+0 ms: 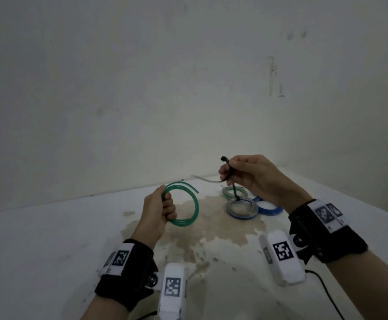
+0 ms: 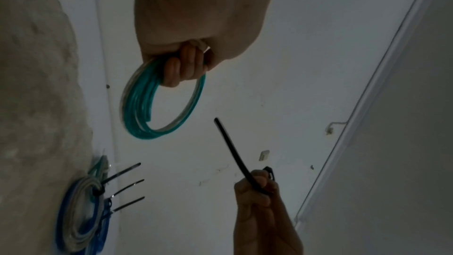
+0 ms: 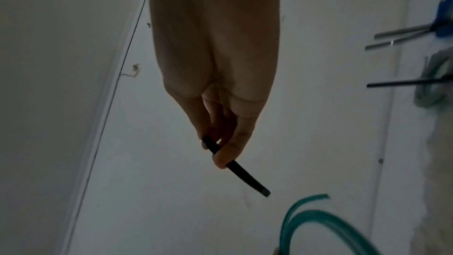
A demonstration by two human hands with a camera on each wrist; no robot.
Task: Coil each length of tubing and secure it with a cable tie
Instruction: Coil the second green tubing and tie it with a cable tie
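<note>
A coil of green tubing (image 1: 188, 204) hangs upright above the table, and my left hand (image 1: 163, 207) grips its left side with curled fingers. The same green coil (image 2: 157, 111) shows below my left fingers (image 2: 183, 69) in the left wrist view. To its right, my right hand (image 1: 237, 173) pinches a black cable tie (image 1: 226, 168) near its head, with the tail blurred and pointing left toward the coil. In the right wrist view the cable tie (image 3: 241, 172) sticks out past my thumb (image 3: 228, 154), apart from the green tubing (image 3: 316, 218).
Three tied coils lie on the stained white table (image 1: 49, 250) below my right hand: a grey-white coil (image 1: 241, 209), a blue coil (image 1: 269, 207) and a pale green coil (image 1: 233, 191). Their black tie tails (image 2: 125, 185) stick up. A wall stands close behind the table.
</note>
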